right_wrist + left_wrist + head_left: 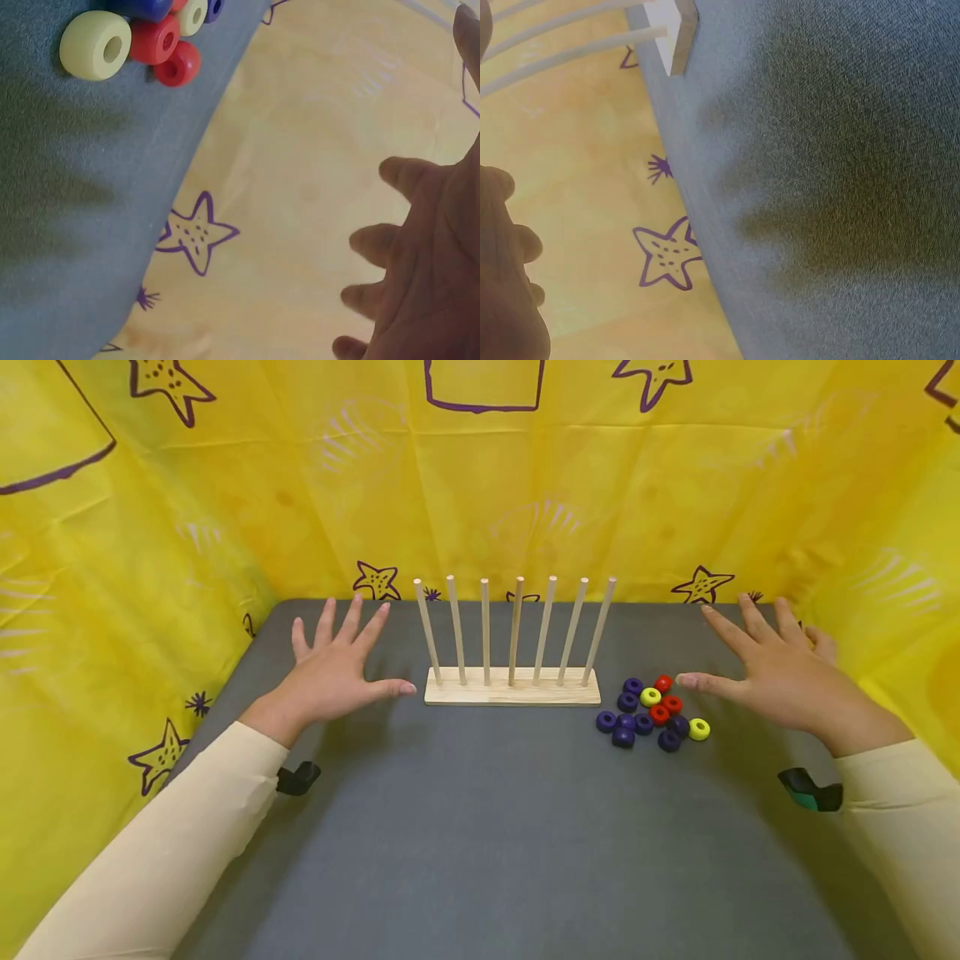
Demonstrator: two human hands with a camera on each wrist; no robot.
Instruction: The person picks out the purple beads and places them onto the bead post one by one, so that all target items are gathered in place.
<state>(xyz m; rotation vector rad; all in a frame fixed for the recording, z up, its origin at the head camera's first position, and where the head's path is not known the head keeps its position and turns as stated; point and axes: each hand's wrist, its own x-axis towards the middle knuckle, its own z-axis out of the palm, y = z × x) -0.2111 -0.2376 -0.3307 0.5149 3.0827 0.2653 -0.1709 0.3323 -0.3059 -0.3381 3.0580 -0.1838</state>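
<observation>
A wooden rack (513, 695) with several upright pegs stands at the back middle of the table. To its right lies a loose group of beads: dark blue ones (606, 722), red ones (659, 715) and yellow ones (699, 729). My left hand (330, 681) hovers left of the rack, fingers spread, holding nothing. On the other side my right hand (787, 681) is spread above the table, right of the beads, its thumb pointing toward them without a grip. A yellow bead (95, 46) and red beads (155, 39) show large in the right wrist view.
The grey table (480, 843) bears the rack and beads. Behind it and at both sides hangs a yellow curtain (480, 493) with purple star drawings. Dark wrist devices (298, 778) sit under both cream sleeves (165, 860).
</observation>
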